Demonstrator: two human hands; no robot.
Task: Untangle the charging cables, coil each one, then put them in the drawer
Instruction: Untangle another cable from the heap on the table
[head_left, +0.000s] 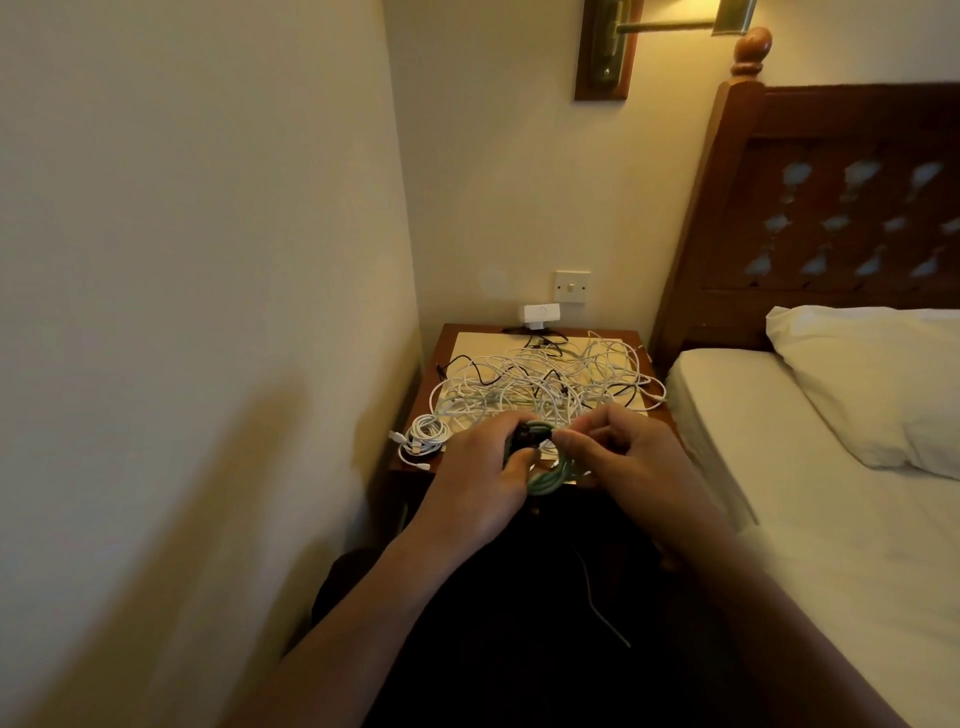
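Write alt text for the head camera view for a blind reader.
The left hand and right hand grip a coiled green cable at a nightstand holding a tangle of white and black cables and one coiled white cable. A bed stands alongside.

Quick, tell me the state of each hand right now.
Left hand: closed, gripping the coiled green cable.
Right hand: closed, pinching the same green cable.

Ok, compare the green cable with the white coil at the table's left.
The green cable is gripped by the left hand and right hand; the white coil lies untouched on the table. The green cable is green, the white coil white. Both are wound into loops.
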